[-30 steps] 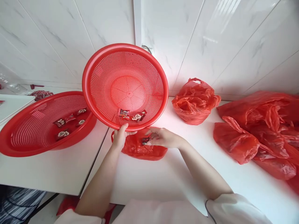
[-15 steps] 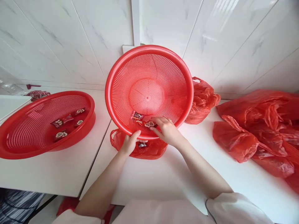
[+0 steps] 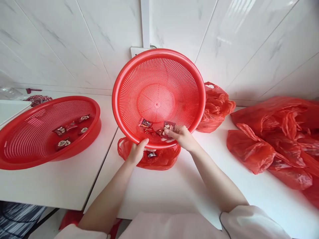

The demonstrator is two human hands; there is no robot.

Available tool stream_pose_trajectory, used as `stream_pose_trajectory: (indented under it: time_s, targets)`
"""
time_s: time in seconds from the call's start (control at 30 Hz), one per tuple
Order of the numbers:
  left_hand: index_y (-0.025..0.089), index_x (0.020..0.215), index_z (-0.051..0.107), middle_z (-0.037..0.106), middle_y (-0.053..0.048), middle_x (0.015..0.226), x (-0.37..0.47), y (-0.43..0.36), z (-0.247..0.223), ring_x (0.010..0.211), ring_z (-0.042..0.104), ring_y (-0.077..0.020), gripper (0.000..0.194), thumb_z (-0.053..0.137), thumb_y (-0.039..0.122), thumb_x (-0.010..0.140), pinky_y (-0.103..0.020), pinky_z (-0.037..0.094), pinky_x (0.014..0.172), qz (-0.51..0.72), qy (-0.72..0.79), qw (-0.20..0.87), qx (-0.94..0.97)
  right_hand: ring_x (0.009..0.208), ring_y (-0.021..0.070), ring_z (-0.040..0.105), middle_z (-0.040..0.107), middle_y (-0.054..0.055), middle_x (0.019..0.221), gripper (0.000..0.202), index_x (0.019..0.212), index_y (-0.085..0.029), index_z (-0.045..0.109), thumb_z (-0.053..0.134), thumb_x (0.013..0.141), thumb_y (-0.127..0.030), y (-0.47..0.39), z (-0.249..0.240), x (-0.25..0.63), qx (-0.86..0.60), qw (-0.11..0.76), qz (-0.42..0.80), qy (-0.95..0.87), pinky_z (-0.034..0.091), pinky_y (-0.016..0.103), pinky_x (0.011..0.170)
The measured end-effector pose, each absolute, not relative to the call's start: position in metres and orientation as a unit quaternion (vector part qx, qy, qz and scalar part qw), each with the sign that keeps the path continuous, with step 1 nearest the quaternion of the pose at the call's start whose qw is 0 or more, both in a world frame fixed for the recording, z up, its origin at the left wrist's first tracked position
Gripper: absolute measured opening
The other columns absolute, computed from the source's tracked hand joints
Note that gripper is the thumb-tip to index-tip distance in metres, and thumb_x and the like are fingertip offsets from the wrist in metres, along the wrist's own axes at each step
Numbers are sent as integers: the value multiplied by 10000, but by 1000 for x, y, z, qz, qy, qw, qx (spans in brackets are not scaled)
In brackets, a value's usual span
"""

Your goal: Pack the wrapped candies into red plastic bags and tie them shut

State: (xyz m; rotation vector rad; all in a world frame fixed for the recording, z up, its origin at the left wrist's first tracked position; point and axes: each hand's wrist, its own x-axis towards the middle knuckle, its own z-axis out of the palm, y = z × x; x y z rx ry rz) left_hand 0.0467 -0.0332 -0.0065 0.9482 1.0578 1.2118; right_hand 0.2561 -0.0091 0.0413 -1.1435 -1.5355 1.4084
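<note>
1. The raised red colander is tilted toward the person above the white table; wrapped candies lie in its lower part.
2. The left hand grips the colander's near rim, thumb on top.
3. The right hand pinches a dark candy packet just inside the colander's near-right edge.
4. Below the colander's near rim, a red bag holds a dark sweet.
5. Left of the colander, a second basket contains five wrapped pieces.
6. Right of the colander sits a bunched bag; farther right, heaped bags, contents unclear.
</note>
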Motion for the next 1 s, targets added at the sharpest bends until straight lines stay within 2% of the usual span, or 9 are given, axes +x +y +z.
stream_pose_trajectory:
  time_s: [0.07,0.23,0.4,0.47,0.6,0.67,0.77,0.87,1.0]
  targets:
    - [186,1101,639,727,-71,1007,42,-30,-6,839,713,-284,369,685,346,771,-401,628,605,538,466,571,409,820,235,726,735,97,960,415,959,-141,695,666,804,-525,-9,45,259,-412,365,630,-548,599,336,680]
    - [244,1198,599,703,-69,1085,31,-23,-2,891,705,-290,434,669,361,787,-432,627,649,577,480,515,413,795,207,720,730,94,955,421,967,-143,699,686,786,-523,-15,56,266,-382,295,661,-575,590,308,661]
    - [275,1320,513,659,-73,1206,24,-18,0,1036,667,-294,552,663,342,793,-438,623,752,616,476,475,410,750,160,660,728,9,860,204,976,-214,725,613,857,-334,-25,65,267,-354,130,527,-762,531,281,695]
    - [282,1336,501,651,-73,1222,23,-17,0,1044,664,-290,570,665,330,792,-449,620,769,628,476,466,403,777,167,656,731,4,909,243,1061,-251,713,571,864,-250,-29,66,264,-362,112,461,-803,521,289,711]
    - [296,1367,464,650,-71,1216,23,-16,0,1064,656,-293,613,665,306,788,-478,617,777,638,468,467,394,980,200,651,685,27,1174,501,1299,-314,583,519,841,-122,-36,66,260,-398,131,359,-834,520,324,811]
    - [310,1362,469,648,-61,1217,25,-17,0,1083,647,-292,603,663,305,791,-480,617,785,637,462,476,392,1016,209,644,660,36,1228,545,1338,-320,544,502,841,-101,-38,67,262,-419,140,318,-839,518,337,822]
    - [317,1327,506,646,-47,1212,28,-19,0,1059,656,-282,563,670,314,789,-458,625,771,630,461,488,390,959,203,658,689,39,1150,443,1291,-289,573,493,882,-138,-39,71,266,-432,179,285,-837,524,332,794]
    - [272,1264,557,675,-53,1127,34,-23,1,988,681,-278,499,675,324,782,-427,636,715,612,463,507,393,930,187,663,704,41,1087,307,1191,-249,622,480,926,-182,-37,73,267,-416,245,268,-834,524,321,810]
    - [193,1101,613,711,-66,999,43,-31,0,883,705,-278,345,659,335,790,-391,632,626,565,450,554,414,1060,219,638,668,100,1171,297,1206,-204,611,437,967,-237,-30,62,262,-417,282,216,-836,506,365,918]
